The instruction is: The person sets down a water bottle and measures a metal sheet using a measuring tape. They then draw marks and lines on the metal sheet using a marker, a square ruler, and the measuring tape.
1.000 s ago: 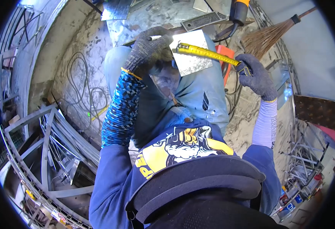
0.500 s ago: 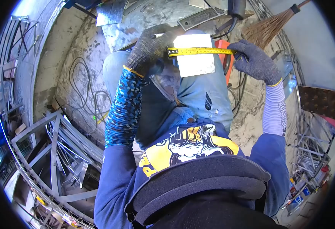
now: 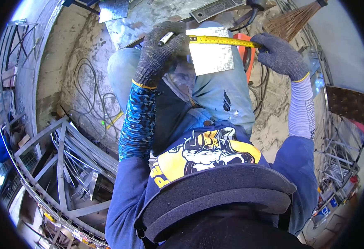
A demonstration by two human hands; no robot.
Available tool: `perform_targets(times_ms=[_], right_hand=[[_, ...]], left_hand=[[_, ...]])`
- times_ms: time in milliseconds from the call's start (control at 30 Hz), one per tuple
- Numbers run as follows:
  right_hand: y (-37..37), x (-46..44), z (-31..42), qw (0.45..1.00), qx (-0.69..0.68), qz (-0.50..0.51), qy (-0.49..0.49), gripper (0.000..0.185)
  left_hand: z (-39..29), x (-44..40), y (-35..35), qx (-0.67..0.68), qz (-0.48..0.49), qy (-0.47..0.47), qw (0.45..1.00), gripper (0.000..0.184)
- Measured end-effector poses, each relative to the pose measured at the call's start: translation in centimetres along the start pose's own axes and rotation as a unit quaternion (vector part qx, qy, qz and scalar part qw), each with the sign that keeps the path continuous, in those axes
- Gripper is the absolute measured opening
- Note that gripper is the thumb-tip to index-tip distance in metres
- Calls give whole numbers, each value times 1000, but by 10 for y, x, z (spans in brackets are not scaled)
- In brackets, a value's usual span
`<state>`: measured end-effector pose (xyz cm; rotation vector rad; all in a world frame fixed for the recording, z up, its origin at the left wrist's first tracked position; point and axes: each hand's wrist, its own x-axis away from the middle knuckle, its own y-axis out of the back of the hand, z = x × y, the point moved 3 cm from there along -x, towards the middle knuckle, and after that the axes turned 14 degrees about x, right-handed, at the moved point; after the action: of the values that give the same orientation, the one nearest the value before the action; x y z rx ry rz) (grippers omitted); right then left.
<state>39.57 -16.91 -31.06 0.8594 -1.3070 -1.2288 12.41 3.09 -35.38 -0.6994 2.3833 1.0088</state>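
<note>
Two gloved hands are held over the knees (image 3: 122, 68), with a yellow tape measure (image 3: 225, 40) drawn out between them. Its blade is laid across a bright, flat metal plate (image 3: 213, 60), a little below the plate's top edge and roughly along it, and is run out past the plate's right edge. The plate is carried on the right thigh (image 3: 217, 89), its lower edge turned toward the body. By the right hand (image 3: 281, 56) the case of the tape is gripped, the fingers being closed around it so that most of it is hidden. By the left hand (image 3: 161, 52) a white marker (image 3: 166, 39) with a dark end is held slantwise, the fingers curled. The fingertips of this hand are placed at the plate's left edge, where the end of the blade is met; whether the blade is pinched there cannot be told.

Beyond the knees, a shiny sheet (image 3: 115, 10) is laid at the left edge of a scuffed pale surface (image 3: 142, 23), and a slotted metal piece (image 3: 217, 9) is seen toward its right edge. An orange object (image 3: 250, 62) is partly hidden just beside the right leg. At the upper right edge of the floor (image 3: 269, 137) a broom (image 3: 294, 20) is seen, and near the left edge a cable (image 3: 80, 81) is spread in loose loops
</note>
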Motion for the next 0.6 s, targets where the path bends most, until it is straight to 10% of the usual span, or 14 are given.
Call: perform_targets(times_ms=[133,600], right_hand=[[11,-13,5,993,55,95,-33,55],[-14,-41,7,995,78,20,56,52]], left_hand=[[-2,2,-5,240,-37,222,944,31],[-1,0,-16,101,-59,140,983,23]])
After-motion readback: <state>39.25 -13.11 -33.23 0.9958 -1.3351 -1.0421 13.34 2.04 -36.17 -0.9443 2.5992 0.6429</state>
